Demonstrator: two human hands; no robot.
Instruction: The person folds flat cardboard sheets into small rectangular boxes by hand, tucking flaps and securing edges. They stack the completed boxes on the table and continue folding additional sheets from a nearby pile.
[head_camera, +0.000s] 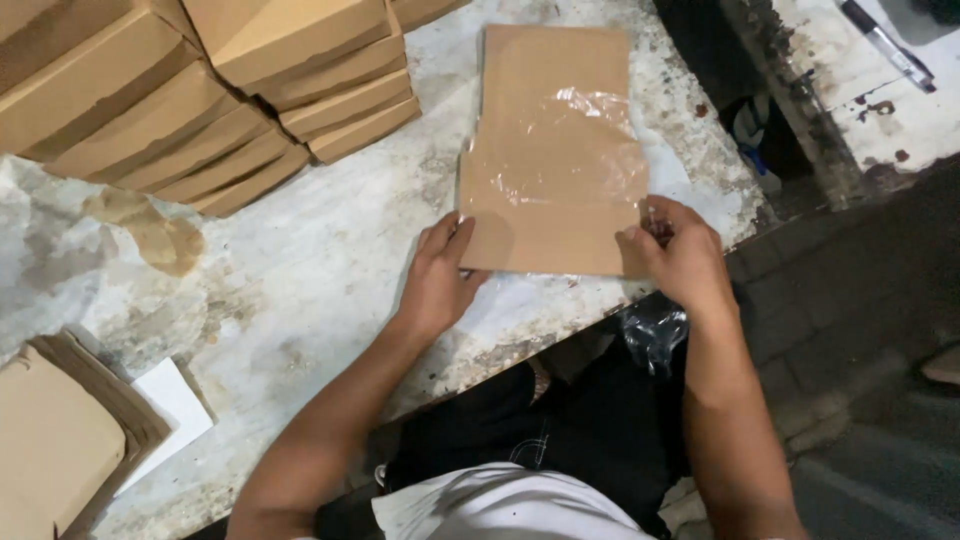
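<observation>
A flat cardboard box in clear plastic is gripped at its near corners by the left hand and right hand, its long axis pointing away across the surface.

Flat brown cardboard sheet, plastic-sleeved

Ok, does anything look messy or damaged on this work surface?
Yes. The white table is stained and worn, with a brown smear at the left beside the stacked cardboard boxes. The clear plastic over the flat brown cardboard is wrinkled.
</observation>
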